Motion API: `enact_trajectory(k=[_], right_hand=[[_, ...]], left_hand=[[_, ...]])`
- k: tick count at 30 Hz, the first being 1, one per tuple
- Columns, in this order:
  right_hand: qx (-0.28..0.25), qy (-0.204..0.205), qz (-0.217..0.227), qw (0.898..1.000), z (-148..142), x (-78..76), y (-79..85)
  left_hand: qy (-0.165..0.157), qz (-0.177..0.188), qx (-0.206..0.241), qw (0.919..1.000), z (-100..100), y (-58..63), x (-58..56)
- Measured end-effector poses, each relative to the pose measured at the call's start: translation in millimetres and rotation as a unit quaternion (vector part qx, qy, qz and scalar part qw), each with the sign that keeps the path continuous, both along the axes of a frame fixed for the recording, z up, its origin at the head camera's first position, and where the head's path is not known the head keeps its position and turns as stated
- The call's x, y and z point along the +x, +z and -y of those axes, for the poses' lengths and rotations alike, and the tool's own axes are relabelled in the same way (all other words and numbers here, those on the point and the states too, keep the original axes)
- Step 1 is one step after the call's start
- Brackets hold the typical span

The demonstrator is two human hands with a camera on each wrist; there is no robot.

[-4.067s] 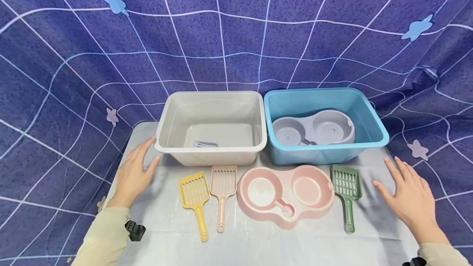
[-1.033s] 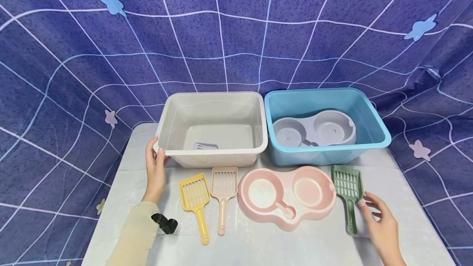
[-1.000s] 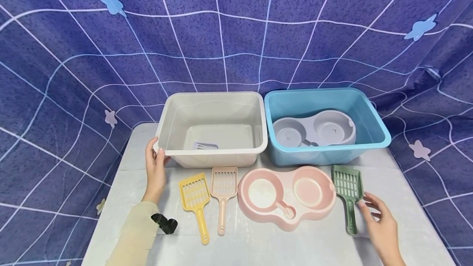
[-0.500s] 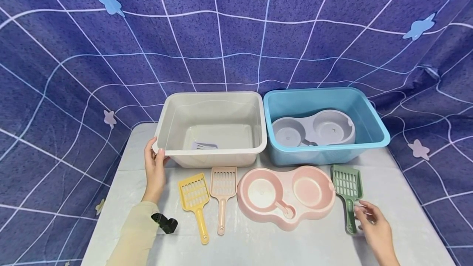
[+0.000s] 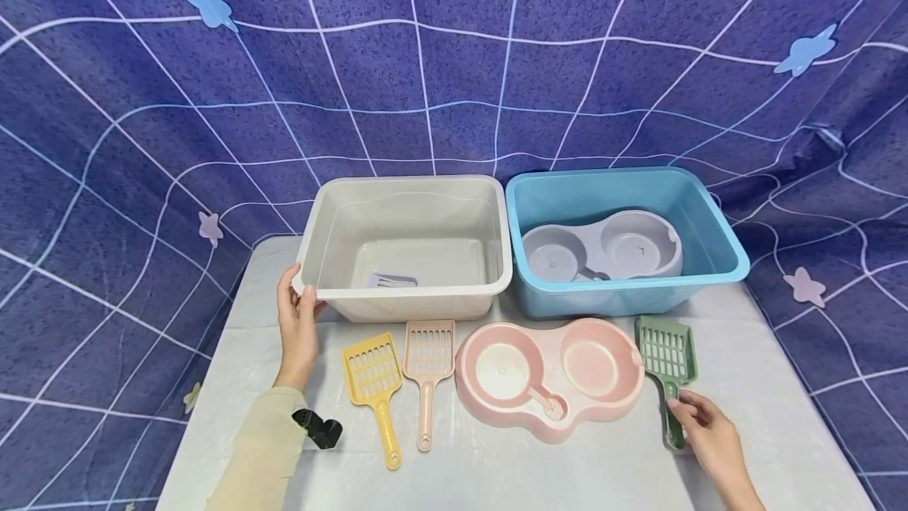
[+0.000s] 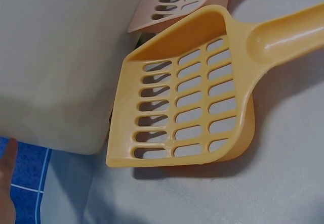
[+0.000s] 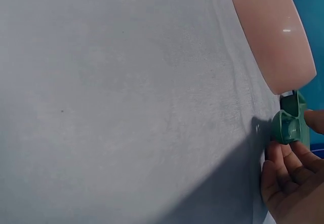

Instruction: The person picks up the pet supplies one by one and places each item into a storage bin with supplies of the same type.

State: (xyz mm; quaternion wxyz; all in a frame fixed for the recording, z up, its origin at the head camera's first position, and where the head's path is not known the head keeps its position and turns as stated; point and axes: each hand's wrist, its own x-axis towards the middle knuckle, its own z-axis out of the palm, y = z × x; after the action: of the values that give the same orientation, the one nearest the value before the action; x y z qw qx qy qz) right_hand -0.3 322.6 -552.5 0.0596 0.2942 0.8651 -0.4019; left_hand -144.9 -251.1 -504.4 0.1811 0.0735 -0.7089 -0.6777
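At the front left corner of the light grey litter box (image 5: 411, 291), my left hand (image 5: 296, 341) grips the rim, with the thumb in front and fingers round the side. Only a finger (image 6: 6, 176) of it shows in the left wrist view, beside the box wall (image 6: 55, 72). My right hand (image 5: 712, 436) holds the handle of the green litter scoop (image 5: 672, 379) between thumb and fingers; the scoop lies right of the pink double bowl (image 5: 552, 357). In the right wrist view the scoop's handle end (image 7: 289, 125) sits between thumb and curled fingers.
A yellow litter scoop (image 5: 385, 428) and a pink litter scoop (image 5: 425, 412) lie before the grey box. Inside that box is a slotted lilac piece (image 5: 383, 278). The blue litter box (image 5: 638, 281) holds a lilac double bowl (image 5: 592, 239). A blue patterned curtain (image 5: 454, 61) surrounds the table.
My left hand came in to the grey box's corner and has stayed there. My right hand moved left from the table's right side and took hold of the green scoop's handle.
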Motion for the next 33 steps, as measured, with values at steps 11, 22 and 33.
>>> enact_trajectory(k=[11,22,33], right_hand=[[0.020,0.021,-0.008,1.000,3.2,-3.8,-1.0],[0.014,-0.016,-0.036,0.999,1.9,-2.6,-0.3],[-0.003,-0.080,-0.072,0.994,-0.7,2.1,5.6]], left_hand=[[0.011,-0.011,-0.033,0.9993,-1.4,-3.6,2.0],[-0.006,-0.003,0.000,1.0000,-1.9,-2.2,1.6],[-0.012,-0.013,0.008,0.9998,0.1,-2.6,1.0]])
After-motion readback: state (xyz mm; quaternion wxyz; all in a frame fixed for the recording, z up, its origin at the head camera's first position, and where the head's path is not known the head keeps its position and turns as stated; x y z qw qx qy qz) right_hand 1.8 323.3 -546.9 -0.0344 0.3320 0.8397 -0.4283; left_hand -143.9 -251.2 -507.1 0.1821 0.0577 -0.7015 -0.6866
